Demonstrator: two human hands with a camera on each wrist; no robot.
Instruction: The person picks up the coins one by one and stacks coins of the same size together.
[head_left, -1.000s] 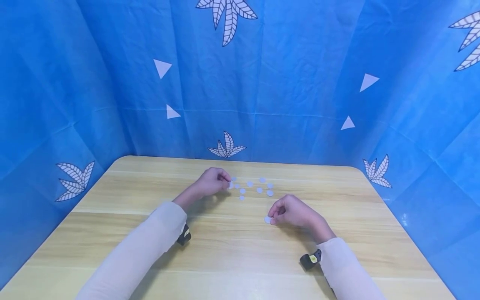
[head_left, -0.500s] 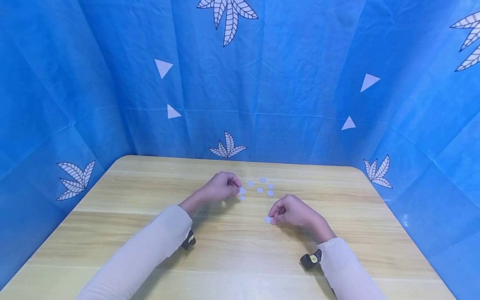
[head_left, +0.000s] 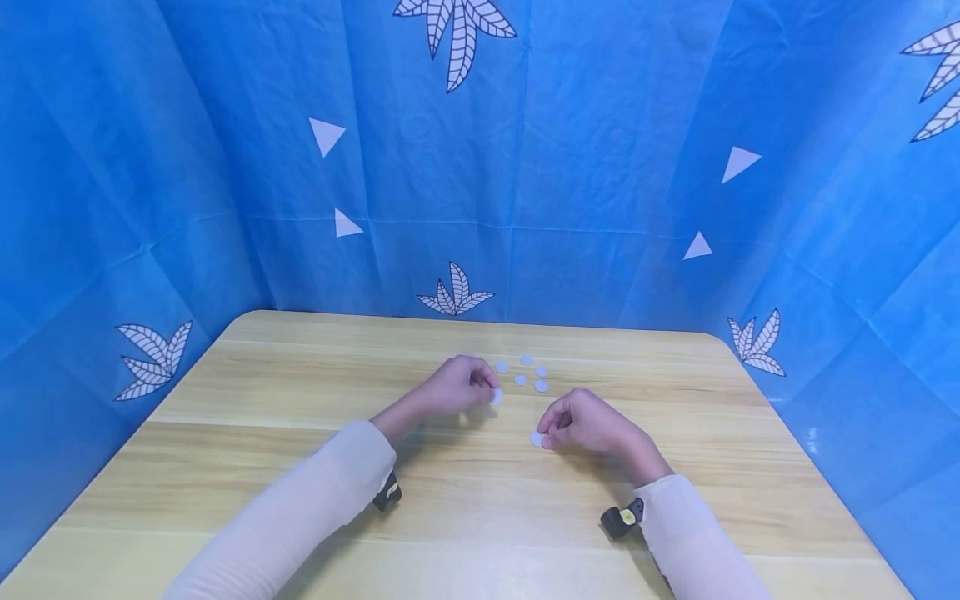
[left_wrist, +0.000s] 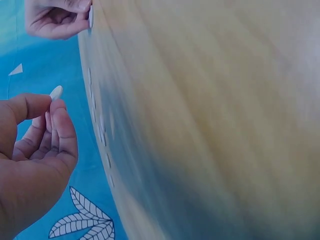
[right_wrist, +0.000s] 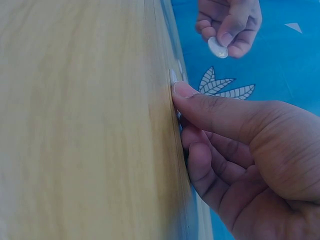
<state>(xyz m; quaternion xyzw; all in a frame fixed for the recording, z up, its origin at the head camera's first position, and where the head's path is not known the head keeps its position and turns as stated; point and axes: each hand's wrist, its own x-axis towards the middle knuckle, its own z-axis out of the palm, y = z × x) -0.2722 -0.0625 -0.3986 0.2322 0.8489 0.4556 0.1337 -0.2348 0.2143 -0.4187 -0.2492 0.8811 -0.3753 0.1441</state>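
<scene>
My left hand (head_left: 467, 385) pinches a small round white disc (left_wrist: 56, 92) between thumb and fingertips, held over the back middle of the table. Closer to me and to the right, my right hand (head_left: 581, 423) pinches another white disc (head_left: 537, 438) by its edge, down by the tabletop. That disc shows edge-on beyond the thumb in the right wrist view. Several similar discs (head_left: 521, 380) lie loosely grouped on the wood, right of my left fingertips and beyond my right hand. Any discs under the left hand are hidden.
The light wooden table (head_left: 450, 508) has rounded far corners. A blue cloth (head_left: 600, 150) with white leaf and triangle prints hangs behind it and at both sides. Black wrist cameras (head_left: 619, 522) sit under both pale sleeves (head_left: 701, 533).
My left hand has moved right and slightly toward me, holding a disc. Small discs seen near its fingertips earlier no longer show on the table there. The right hand has stayed in place.
</scene>
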